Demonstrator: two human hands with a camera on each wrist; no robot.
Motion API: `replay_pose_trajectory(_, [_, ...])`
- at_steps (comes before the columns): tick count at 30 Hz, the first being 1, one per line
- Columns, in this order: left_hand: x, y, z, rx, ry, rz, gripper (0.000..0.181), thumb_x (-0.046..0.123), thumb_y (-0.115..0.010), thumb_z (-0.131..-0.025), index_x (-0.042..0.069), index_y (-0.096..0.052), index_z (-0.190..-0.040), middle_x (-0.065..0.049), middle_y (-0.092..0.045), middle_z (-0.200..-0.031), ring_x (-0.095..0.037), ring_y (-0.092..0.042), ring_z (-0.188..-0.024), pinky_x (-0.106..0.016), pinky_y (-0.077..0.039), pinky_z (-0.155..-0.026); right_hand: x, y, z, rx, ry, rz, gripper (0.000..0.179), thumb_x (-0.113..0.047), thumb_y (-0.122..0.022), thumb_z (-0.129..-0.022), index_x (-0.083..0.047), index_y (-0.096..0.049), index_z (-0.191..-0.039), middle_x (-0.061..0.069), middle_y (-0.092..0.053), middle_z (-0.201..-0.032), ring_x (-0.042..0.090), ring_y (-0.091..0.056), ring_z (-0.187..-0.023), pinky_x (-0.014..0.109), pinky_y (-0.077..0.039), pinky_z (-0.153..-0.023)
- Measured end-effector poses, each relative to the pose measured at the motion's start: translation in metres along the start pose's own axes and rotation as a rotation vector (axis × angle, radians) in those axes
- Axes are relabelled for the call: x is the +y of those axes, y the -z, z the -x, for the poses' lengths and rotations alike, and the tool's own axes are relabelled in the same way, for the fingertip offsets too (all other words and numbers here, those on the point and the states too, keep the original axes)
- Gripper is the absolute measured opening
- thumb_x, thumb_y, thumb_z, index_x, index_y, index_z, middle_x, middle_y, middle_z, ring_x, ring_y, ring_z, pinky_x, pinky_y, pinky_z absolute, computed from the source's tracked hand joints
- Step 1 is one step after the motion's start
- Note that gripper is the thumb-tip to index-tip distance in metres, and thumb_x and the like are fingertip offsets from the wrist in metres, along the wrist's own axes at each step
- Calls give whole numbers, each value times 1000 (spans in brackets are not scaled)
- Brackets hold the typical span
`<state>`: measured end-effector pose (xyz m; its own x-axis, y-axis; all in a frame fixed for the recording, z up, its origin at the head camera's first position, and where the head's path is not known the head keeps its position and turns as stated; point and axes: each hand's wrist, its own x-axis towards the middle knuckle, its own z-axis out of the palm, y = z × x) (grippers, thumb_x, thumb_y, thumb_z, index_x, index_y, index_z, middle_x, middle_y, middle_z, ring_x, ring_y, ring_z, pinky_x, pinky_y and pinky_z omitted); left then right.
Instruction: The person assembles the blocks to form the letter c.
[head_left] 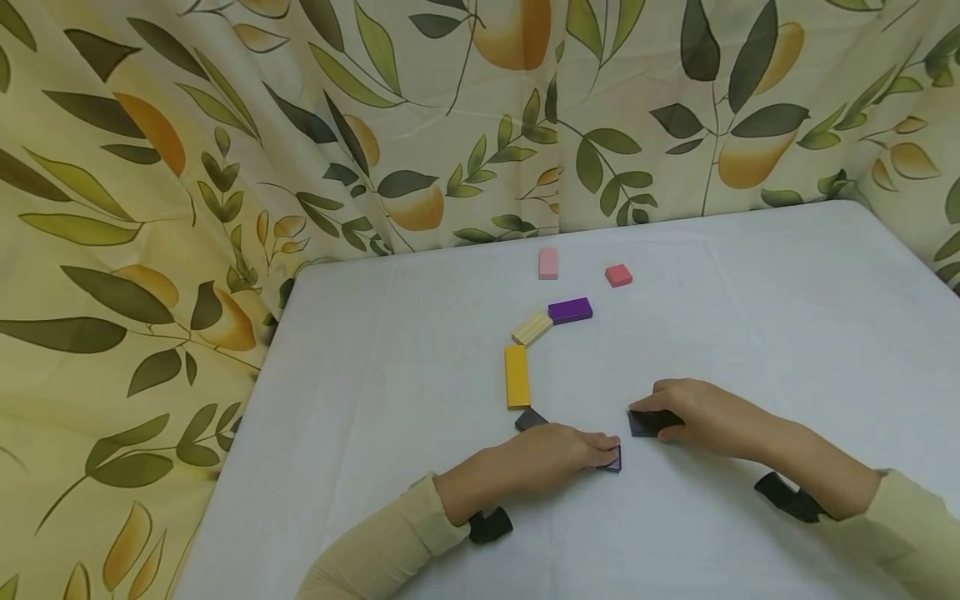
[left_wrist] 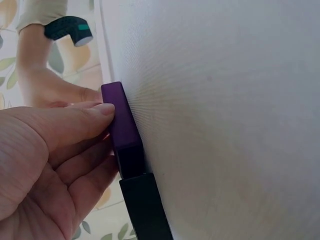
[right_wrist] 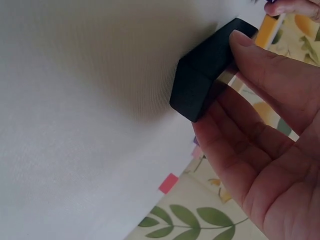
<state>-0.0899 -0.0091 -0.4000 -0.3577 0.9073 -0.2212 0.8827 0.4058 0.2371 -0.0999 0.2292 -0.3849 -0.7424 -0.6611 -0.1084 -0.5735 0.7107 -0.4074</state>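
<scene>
My left hand (head_left: 551,458) pinches a dark purple block (left_wrist: 122,115) between thumb and fingers, low on the white tabletop. One end of that block meets a dark grey block (head_left: 530,418), which my left hand partly covers in the head view. To the right, my right hand (head_left: 708,417) grips a black rectangular block (right_wrist: 205,60) by its sides, with the thumb on one side and fingers on the other. A short gap separates this black block from the purple one in the head view.
A curved row runs on from the grey block: a yellow block (head_left: 517,377), a pale wooden block (head_left: 532,329) and another purple block (head_left: 570,311). Beyond it lie a pink block (head_left: 548,263) and a red block (head_left: 618,275). A leaf-patterned curtain (head_left: 480,125) borders the table (head_left: 375,350).
</scene>
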Motion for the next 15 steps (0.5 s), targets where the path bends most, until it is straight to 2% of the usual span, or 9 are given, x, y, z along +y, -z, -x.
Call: replay_pose_trajectory(15, [1, -1, 0, 16, -14, -30, 37, 15, -42, -98, 15, -47, -135, 7, -40, -139, 1, -32, -126, -12, -28, -96, -8, -5, 5, -14, 38, -45, 38, -6, -77, -71, -3, -68, -107, -10, -55, -84, 9, -54, -76, 30, -50, -69])
